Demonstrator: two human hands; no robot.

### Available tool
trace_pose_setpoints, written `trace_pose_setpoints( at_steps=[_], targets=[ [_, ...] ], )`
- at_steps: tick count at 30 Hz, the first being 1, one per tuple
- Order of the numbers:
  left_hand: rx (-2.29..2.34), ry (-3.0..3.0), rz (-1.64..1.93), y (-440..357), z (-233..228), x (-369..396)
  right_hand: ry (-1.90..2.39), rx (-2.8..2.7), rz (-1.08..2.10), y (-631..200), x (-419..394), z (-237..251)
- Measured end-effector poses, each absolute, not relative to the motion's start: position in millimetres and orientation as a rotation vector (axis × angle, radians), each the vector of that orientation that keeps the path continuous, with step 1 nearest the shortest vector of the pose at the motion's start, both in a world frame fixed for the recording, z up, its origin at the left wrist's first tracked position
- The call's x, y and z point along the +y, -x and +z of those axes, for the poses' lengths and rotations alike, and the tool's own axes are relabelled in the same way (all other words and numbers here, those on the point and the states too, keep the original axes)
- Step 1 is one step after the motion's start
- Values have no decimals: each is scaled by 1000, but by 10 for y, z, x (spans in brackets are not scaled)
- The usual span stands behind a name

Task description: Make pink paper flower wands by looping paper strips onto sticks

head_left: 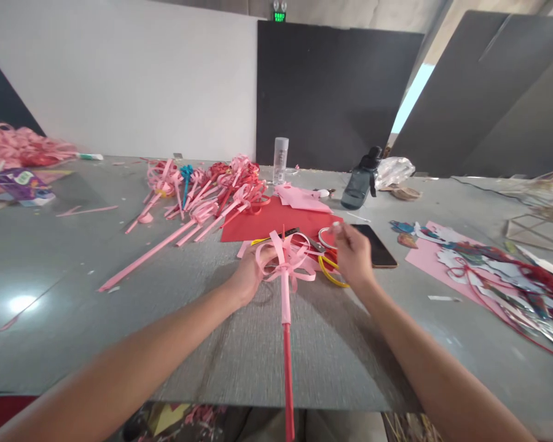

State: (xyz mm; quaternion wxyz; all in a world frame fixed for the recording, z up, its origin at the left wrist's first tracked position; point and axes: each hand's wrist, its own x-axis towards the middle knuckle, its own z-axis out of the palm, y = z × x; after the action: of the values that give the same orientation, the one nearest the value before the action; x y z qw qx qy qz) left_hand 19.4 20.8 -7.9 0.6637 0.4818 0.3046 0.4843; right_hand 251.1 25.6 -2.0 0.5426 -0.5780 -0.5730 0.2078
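Many pink paper flowers (203,190) litter the grey table (74,319) before dark panels (332,92).

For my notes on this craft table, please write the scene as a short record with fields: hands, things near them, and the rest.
Left hand: left hand holds the pink paper flower at its looped head
Flower stem: pink and red stick points toward the camera
Right hand: right hand raised, pinching a small pale item, too blurred to name
Under the hands: red paper sheet, yellow ring, dark phone
Rest: pile of finished paper flowers, dark water bottle, clear bottle, grey table
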Motion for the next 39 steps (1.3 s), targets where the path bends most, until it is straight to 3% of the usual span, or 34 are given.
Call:
trace_pose_setpoints(
  at_steps=[7,16,29,39],
  targets=[
    [672,-1112,1077,-178,-96,199,1993,-1274,18,-3332,396,175],
    [682,-1058,1109,-189,-98,222,1939,-1339,-180,-3199,405,109],
    [712,-954,1194,-207,-84,232,1532,-2003,151,-2402,232,-55],
    [670,-891,1264,-226,-111,256,2024,-1402,-92,-3351,419,174]
  ],
)
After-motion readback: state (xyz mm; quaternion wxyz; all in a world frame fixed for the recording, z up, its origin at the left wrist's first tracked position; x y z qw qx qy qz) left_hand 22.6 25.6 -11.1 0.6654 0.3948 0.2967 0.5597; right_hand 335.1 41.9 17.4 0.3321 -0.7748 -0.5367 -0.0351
